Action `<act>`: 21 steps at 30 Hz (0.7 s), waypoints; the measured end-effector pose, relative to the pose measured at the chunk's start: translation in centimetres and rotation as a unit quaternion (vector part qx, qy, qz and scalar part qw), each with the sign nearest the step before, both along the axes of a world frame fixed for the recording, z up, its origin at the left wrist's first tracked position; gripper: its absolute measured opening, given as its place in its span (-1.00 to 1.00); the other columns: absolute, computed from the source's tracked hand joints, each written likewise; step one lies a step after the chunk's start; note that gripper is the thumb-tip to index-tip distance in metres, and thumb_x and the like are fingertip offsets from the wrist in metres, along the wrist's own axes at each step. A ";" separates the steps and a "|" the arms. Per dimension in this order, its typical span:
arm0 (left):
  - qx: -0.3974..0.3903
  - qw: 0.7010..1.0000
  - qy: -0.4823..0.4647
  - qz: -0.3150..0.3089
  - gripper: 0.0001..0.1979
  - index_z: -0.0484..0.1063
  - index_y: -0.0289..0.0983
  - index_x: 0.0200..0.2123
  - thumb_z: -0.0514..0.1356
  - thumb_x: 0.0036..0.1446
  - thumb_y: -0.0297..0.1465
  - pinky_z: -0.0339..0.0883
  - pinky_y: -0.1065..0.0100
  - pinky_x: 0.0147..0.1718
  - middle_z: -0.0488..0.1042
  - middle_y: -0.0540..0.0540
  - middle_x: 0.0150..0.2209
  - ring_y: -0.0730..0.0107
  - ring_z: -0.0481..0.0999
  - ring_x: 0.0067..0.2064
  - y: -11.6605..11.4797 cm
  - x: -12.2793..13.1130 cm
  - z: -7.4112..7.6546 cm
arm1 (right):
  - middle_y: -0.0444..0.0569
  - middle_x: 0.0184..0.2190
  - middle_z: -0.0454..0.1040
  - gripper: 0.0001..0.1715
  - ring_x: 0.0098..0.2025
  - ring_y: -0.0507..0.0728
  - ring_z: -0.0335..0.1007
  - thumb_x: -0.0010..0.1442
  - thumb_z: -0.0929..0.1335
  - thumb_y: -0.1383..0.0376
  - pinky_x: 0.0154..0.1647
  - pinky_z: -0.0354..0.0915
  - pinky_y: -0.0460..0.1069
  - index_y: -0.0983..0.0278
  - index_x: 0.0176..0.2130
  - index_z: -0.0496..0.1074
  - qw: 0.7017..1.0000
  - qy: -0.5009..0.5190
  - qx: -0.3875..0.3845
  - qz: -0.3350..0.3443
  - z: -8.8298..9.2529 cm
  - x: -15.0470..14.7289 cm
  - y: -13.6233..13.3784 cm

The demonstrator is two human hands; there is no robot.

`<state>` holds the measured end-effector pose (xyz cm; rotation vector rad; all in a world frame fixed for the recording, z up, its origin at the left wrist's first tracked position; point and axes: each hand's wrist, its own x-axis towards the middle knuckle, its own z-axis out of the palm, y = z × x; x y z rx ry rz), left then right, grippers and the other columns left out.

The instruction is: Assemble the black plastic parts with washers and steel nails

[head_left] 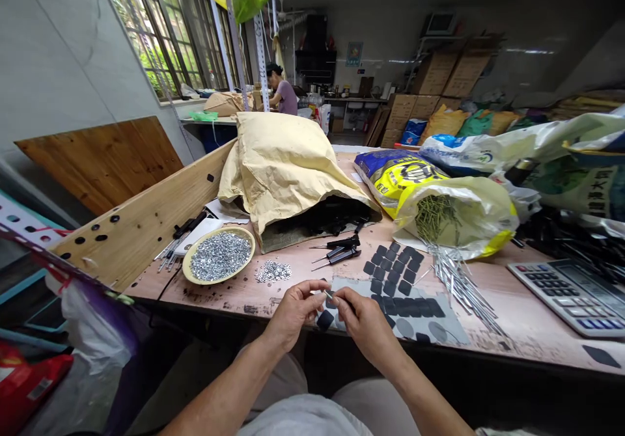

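Just over the table's front edge, my left hand (pixel 295 309) and my right hand (pixel 364 319) meet with their fingers pinched. Between the fingertips shows a thin metal piece (pixel 328 294), gripped by the left thumb and finger. Something small and dark is partly visible in the right fingers; its shape is mostly hidden. Under and beside the hands lies a grey sheet (pixel 454 325) bearing rows of black rounded-square pads (pixel 413 307). More black pads (pixel 390 273) are spread behind it. Several black-handled tools with thin metal shafts (pixel 342 252) lie beyond the hands.
A yellowish bowl (pixel 187 271) holds small metal washers, with a loose pile of washers (pixel 273 271) beside it. Behind stands a large paper sack (pixel 288 156) of black parts. Metal rods (pixel 463 286) spill from a plastic bag (pixel 481 211) near a calculator (pixel 571 296). Another person (pixel 287 97) sits farther back.
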<state>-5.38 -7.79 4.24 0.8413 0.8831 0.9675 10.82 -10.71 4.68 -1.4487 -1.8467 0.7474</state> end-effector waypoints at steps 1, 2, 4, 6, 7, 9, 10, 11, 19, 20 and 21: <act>-0.001 1.000 -0.004 -0.008 -0.57 0.53 -0.24 -0.11 0.43 -0.12 -0.32 0.14 0.53 -0.56 0.52 -0.08 -0.26 0.58 0.40 -0.48 0.0 -0.2 0.0 | -0.18 -0.56 0.41 -0.73 -0.53 0.05 0.32 0.33 0.18 0.14 -0.45 0.19 -0.09 0.19 -0.28 0.37 1.000 0.008 -0.007 -0.023 -0.6 0.9 -0.1; -0.004 1.000 -0.009 -0.008 -0.47 0.48 -0.18 -0.01 0.43 -0.11 -0.34 0.16 0.53 -0.56 0.50 -0.12 -0.12 0.56 0.43 -0.44 0.0 -0.6 0.1 | -0.18 -0.55 0.41 -0.73 -0.52 0.06 0.32 0.32 0.19 0.12 -0.44 0.21 -0.08 0.19 -0.28 0.37 0.998 0.005 -0.008 -0.057 -1.3 2.3 -0.2; -0.009 1.000 -0.012 0.018 -0.37 0.39 -0.11 0.10 0.42 -0.09 -0.34 0.14 0.54 -0.59 0.45 -0.14 -0.01 0.57 0.44 -0.42 0.2 -1.5 0.3 | -0.11 -0.48 0.44 -0.73 -0.44 0.10 0.36 0.28 0.22 0.11 -0.36 0.24 -0.05 0.21 -0.30 0.37 0.989 -0.034 0.016 -0.145 -2.7 6.4 -0.7; -0.007 0.998 -0.003 0.060 -0.39 0.37 -0.13 0.09 0.41 -0.07 -0.33 0.14 0.56 -0.60 0.47 -0.10 -0.10 0.59 0.41 -0.44 0.6 -2.7 0.4 | -0.02 -0.39 0.46 -0.75 -0.34 0.15 0.38 0.24 0.24 0.14 -0.27 0.26 0.01 0.23 -0.33 0.38 0.964 -0.107 0.048 -0.238 -3.8 11.2 -1.5; -0.002 0.997 0.002 0.076 -0.40 0.37 -0.15 0.08 0.41 -0.08 -0.33 0.15 0.56 -0.60 0.47 -0.08 -0.14 0.59 0.40 -0.45 0.8 -3.2 0.3 | 0.02 -0.37 0.46 -0.77 -0.32 0.17 0.38 0.22 0.24 0.16 -0.25 0.25 0.03 0.24 -0.34 0.38 0.947 -0.150 0.054 -0.279 -4.1 13.4 -1.9; 0.010 0.996 0.011 0.092 -0.41 0.38 -0.17 0.05 0.42 -0.09 -0.33 0.18 0.55 -0.60 0.47 -0.05 -0.19 0.58 0.40 -0.46 1.2 -3.9 0.1 | 0.06 -0.37 0.44 -0.79 -0.33 0.19 0.36 0.21 0.24 0.21 -0.28 0.23 0.05 0.25 -0.36 0.39 0.914 -0.220 0.047 -0.337 -4.2 15.7 -2.8; 0.015 0.995 0.013 0.094 -0.42 0.39 -0.18 0.04 0.42 -0.09 -0.33 0.18 0.55 -0.60 0.48 -0.05 -0.20 0.57 0.40 -0.46 1.3 -4.1 -0.1 | 0.07 -0.38 0.43 -0.80 -0.36 0.18 0.35 0.21 0.24 0.24 -0.31 0.22 0.05 0.25 -0.37 0.39 0.905 -0.236 0.040 -0.350 -4.0 15.5 -3.0; 0.019 0.995 0.013 0.096 -0.42 0.39 -0.19 0.03 0.42 -0.10 -0.32 0.18 0.55 -0.60 0.48 -0.04 -0.22 0.57 0.40 -0.46 1.3 -4.3 -0.2 | 0.06 -0.39 0.43 -0.81 -0.39 0.16 0.34 0.21 0.24 0.27 -0.34 0.21 0.03 0.25 -0.38 0.40 0.903 -0.242 0.037 -0.352 -3.7 14.3 -3.1; 0.119 0.971 0.023 0.207 -0.54 0.46 -0.24 -0.08 0.40 -0.12 -0.35 0.11 0.57 -0.62 0.47 -0.01 -0.33 0.58 0.36 -0.48 1.3 -7.6 0.3 | -0.15 -0.51 0.40 -0.77 -0.46 0.02 0.31 0.23 0.29 0.21 -0.42 0.22 -0.11 0.23 -0.43 0.38 0.994 0.102 -0.020 -0.025 -1.9 -6.1 -1.5; 0.123 0.967 0.033 0.222 -0.56 0.48 -0.25 -0.11 0.40 -0.13 -0.35 0.11 0.57 -0.61 0.45 0.00 -0.36 0.58 0.36 -0.49 1.3 -8.5 0.4 | -0.19 -0.57 0.34 -0.73 -0.52 0.00 0.25 0.22 0.29 0.15 -0.50 0.18 -0.12 0.24 -0.43 0.36 0.988 0.144 -0.056 -0.018 -1.8 -6.7 -1.4; 0.121 0.964 0.041 0.234 -0.57 0.50 -0.26 -0.14 0.41 -0.15 -0.34 0.10 0.56 -0.61 0.44 0.01 -0.39 0.57 0.36 -0.49 1.3 -9.2 0.3 | -0.22 -0.61 0.27 -0.69 -0.58 -0.02 0.18 0.21 0.29 0.09 -0.56 0.13 -0.13 0.24 -0.44 0.35 0.980 0.176 -0.087 -0.016 -1.7 -6.9 -1.3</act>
